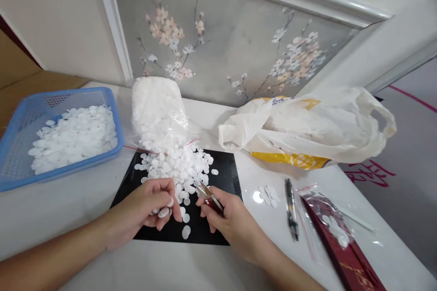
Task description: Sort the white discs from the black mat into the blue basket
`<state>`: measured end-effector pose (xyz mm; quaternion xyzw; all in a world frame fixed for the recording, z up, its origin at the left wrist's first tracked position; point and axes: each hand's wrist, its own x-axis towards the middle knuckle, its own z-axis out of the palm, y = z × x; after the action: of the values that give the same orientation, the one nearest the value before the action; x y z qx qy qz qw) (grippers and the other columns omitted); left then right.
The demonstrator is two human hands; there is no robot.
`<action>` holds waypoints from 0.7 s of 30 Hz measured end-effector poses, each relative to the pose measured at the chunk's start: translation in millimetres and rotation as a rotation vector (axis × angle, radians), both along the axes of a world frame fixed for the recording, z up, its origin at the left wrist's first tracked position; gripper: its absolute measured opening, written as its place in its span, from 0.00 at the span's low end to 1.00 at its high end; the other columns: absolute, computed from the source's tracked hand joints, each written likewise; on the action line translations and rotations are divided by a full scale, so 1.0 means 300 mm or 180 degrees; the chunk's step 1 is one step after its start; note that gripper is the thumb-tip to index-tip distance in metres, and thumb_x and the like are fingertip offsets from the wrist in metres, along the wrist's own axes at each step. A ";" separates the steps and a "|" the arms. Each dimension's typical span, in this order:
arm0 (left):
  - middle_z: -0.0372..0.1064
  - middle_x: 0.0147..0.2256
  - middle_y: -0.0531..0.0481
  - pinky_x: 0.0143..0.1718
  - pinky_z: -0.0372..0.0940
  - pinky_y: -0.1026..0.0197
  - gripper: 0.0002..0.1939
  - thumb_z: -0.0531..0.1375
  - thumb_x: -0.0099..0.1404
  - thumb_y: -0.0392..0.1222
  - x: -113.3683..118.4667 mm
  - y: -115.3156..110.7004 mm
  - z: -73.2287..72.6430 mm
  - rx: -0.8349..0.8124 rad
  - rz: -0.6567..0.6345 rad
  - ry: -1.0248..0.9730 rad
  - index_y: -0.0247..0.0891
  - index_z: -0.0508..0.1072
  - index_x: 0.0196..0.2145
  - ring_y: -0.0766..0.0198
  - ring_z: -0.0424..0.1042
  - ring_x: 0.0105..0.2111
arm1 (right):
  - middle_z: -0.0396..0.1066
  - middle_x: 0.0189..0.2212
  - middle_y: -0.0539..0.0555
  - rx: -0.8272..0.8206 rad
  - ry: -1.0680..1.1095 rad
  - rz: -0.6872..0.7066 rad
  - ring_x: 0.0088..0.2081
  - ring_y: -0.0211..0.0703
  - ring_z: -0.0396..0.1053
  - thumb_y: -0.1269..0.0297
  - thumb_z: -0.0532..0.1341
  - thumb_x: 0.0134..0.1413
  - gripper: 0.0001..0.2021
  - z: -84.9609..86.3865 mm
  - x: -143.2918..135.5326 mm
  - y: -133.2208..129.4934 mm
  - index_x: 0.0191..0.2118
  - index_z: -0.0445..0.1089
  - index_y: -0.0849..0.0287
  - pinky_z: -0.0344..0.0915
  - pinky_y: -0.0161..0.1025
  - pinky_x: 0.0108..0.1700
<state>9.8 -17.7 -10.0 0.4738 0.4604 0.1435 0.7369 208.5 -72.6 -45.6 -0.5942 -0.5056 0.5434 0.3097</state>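
Note:
My left hand (153, 204) is curled around a few small white discs (164, 212), held over the black mat (153, 233). In my right hand (225, 218) is a pair of small thread snips (210, 196), dark red at the handle, with metal blades pointing up and left. Beyond both hands lies a heap of white discs (180, 163), spilling from an open clear plastic bag (159, 104). A few loose discs (185, 232) sit on the mat between my hands. The fingers of my right hand partly hide the snips' handle.
To the left stands a blue basket (118, 132) with many white discs. At the back right lies a white and yellow plastic bag (307, 127). A small group of discs (268, 195), a pen (291, 209), a clear zip bag (310, 232) and a dark red packet (344, 259) lie at right.

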 end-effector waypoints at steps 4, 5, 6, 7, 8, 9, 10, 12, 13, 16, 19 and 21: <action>0.69 0.21 0.51 0.19 0.38 0.63 0.10 0.55 0.52 0.44 -0.019 0.014 0.004 -0.0042 0.0259 -0.0460 0.40 0.56 0.20 0.70 0.53 0.17 | 0.63 0.21 0.44 -0.0031 -0.0185 0.0250 0.21 0.33 0.60 0.68 0.62 0.51 0.02 0.014 -0.004 -0.008 0.29 0.70 0.58 0.56 0.30 0.23; 0.67 0.20 0.52 0.19 0.38 0.63 0.12 0.54 0.55 0.45 -0.020 0.014 0.003 0.0004 0.0260 -0.0422 0.40 0.56 0.19 0.70 0.52 0.17 | 0.64 0.22 0.45 0.0014 -0.0259 0.0322 0.22 0.34 0.61 0.68 0.64 0.50 0.03 0.019 -0.008 -0.011 0.28 0.70 0.59 0.56 0.30 0.25; 0.63 0.18 0.53 0.19 0.38 0.62 0.16 0.53 0.58 0.47 -0.021 0.013 0.000 0.0070 0.0265 -0.0320 0.40 0.55 0.18 0.70 0.50 0.17 | 0.66 0.23 0.45 0.0073 -0.0343 0.0398 0.24 0.35 0.63 0.70 0.66 0.48 0.04 0.024 -0.014 -0.014 0.27 0.71 0.58 0.57 0.30 0.26; 0.58 0.16 0.55 0.19 0.39 0.62 0.20 0.53 0.61 0.50 -0.020 0.011 -0.004 0.0171 0.0270 -0.0176 0.40 0.53 0.16 0.70 0.48 0.17 | 0.68 0.24 0.46 0.0147 -0.0445 0.0478 0.26 0.36 0.64 0.71 0.68 0.47 0.04 0.028 -0.020 -0.017 0.27 0.72 0.58 0.57 0.31 0.28; 0.53 0.14 0.57 0.19 0.39 0.63 0.24 0.53 0.63 0.52 -0.020 0.009 -0.010 0.0305 0.0256 -0.0006 0.40 0.52 0.15 0.71 0.46 0.17 | 0.70 0.25 0.46 0.0233 -0.0558 0.0570 0.29 0.37 0.66 0.73 0.68 0.46 0.06 0.030 -0.027 -0.021 0.27 0.72 0.58 0.58 0.31 0.30; 0.49 0.14 0.59 0.19 0.40 0.63 0.26 0.53 0.64 0.55 -0.019 0.006 -0.016 0.0440 0.0207 0.0160 0.40 0.51 0.15 0.71 0.45 0.17 | 0.71 0.27 0.47 0.0330 -0.0673 0.0673 0.30 0.38 0.67 0.74 0.69 0.45 0.07 0.031 -0.034 -0.024 0.28 0.72 0.58 0.58 0.31 0.32; 0.47 0.14 0.60 0.19 0.40 0.64 0.27 0.54 0.63 0.57 -0.019 0.004 -0.023 0.0538 0.0125 0.0296 0.40 0.51 0.15 0.71 0.44 0.17 | 0.71 0.28 0.47 0.0428 -0.0786 0.0774 0.31 0.39 0.67 0.76 0.69 0.46 0.08 0.030 -0.040 -0.028 0.28 0.72 0.57 0.58 0.31 0.33; 0.47 0.14 0.61 0.18 0.42 0.65 0.27 0.55 0.63 0.61 -0.021 0.002 -0.036 0.0582 -0.0086 0.0418 0.40 0.56 0.17 0.71 0.45 0.16 | 0.71 0.30 0.48 0.0596 -0.0979 0.0943 0.31 0.38 0.67 0.77 0.68 0.47 0.09 0.026 -0.052 -0.033 0.28 0.70 0.58 0.58 0.32 0.34; 0.48 0.13 0.62 0.18 0.42 0.66 0.26 0.54 0.63 0.63 -0.022 0.002 -0.041 0.0552 -0.0177 0.0425 0.40 0.58 0.19 0.71 0.45 0.15 | 0.70 0.30 0.48 0.0647 -0.1034 0.0978 0.31 0.38 0.67 0.77 0.68 0.48 0.09 0.024 -0.055 -0.036 0.29 0.69 0.58 0.58 0.32 0.34; 0.51 0.12 0.63 0.16 0.42 0.67 0.25 0.50 0.65 0.64 -0.028 0.007 -0.048 0.0472 -0.0274 0.0459 0.40 0.63 0.25 0.71 0.46 0.13 | 0.67 0.30 0.47 0.0640 -0.0999 0.0894 0.30 0.36 0.64 0.78 0.65 0.49 0.10 0.027 -0.054 -0.038 0.28 0.66 0.58 0.56 0.32 0.32; 0.53 0.13 0.62 0.15 0.42 0.68 0.24 0.48 0.66 0.63 -0.028 0.011 -0.044 0.0446 -0.0287 0.0584 0.40 0.63 0.27 0.71 0.48 0.13 | 0.61 0.24 0.45 0.0282 -0.0698 0.0648 0.27 0.34 0.58 0.75 0.63 0.50 0.11 0.039 -0.032 -0.032 0.25 0.61 0.58 0.53 0.32 0.28; 0.53 0.13 0.62 0.15 0.43 0.67 0.23 0.46 0.68 0.62 -0.024 0.005 -0.039 0.0511 -0.0395 0.0669 0.41 0.62 0.27 0.70 0.48 0.13 | 0.57 0.21 0.43 -0.0042 -0.0250 0.0489 0.24 0.33 0.56 0.71 0.61 0.51 0.10 0.046 -0.010 -0.024 0.26 0.58 0.57 0.51 0.31 0.26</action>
<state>2.5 -16.2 -21.8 0.5711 0.4918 0.0836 0.6519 205.5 -79.8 -31.7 -0.5765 -0.5580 0.5452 0.2431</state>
